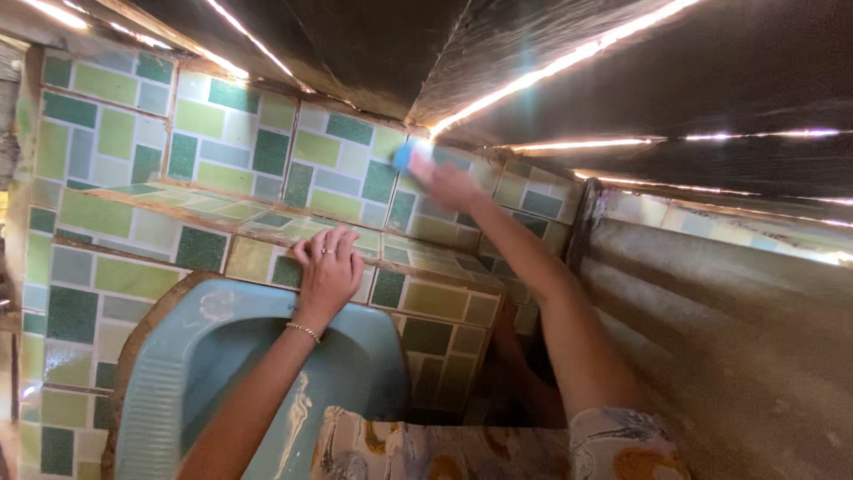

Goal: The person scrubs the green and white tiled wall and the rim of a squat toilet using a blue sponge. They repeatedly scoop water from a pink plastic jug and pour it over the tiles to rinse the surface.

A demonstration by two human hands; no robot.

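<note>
Green and white tiles cover the wall [240, 133] and the ledge [222, 213] above one blue squat pan [267, 356]. My right hand [449, 187] is clamped on one blue sponge [410, 157], pressed to the wall's upper edge. My left hand [327, 271] lies flat, fingers spread, on the ledge's front edge.

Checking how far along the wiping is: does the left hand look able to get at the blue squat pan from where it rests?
Probably yes: the left hand lies flat on the tiled ledge just above the blue squat pan, nothing between them.
</note>
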